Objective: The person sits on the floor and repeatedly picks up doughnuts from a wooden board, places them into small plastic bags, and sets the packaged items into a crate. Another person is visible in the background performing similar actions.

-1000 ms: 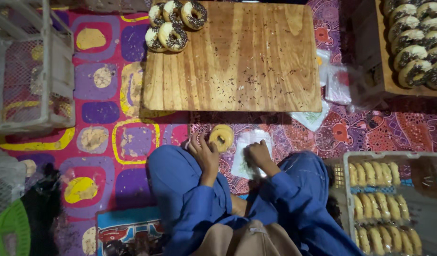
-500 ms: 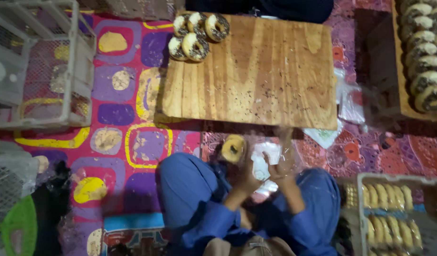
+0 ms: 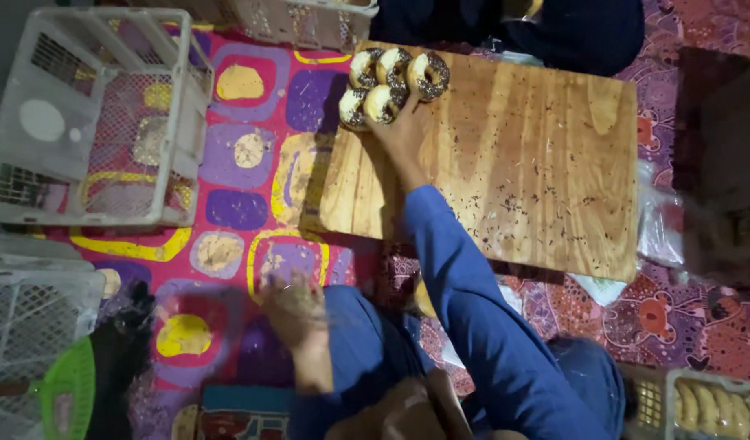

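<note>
A wooden board [image 3: 538, 163] lies on a colourful patterned mat [image 3: 236, 212]. Several ring donuts with dark sprinkles [image 3: 395, 69] are clustered at the board's far left corner. My right hand [image 3: 403, 134], in a blue sleeve, reaches across the board, and its fingertips grip the near edge of the closest donut [image 3: 381, 102]. My left hand [image 3: 292, 308] hovers low over the mat beside my left knee. It is blurred, its fingers are spread, and it holds nothing.
White plastic crates [image 3: 98, 122] stand at the left, with a green plastic item [image 3: 65, 391] below them. A crate of oblong pastries [image 3: 717, 407] sits at the bottom right. A person in dark clothes [image 3: 554, 28] sits beyond the board. Clear plastic bags [image 3: 660, 228] lie to its right.
A donut was held near my lap beside a plastic sheet. My right arm has since stretched out to the donut cluster, which has one more donut. My left hand dropped to the mat.
</note>
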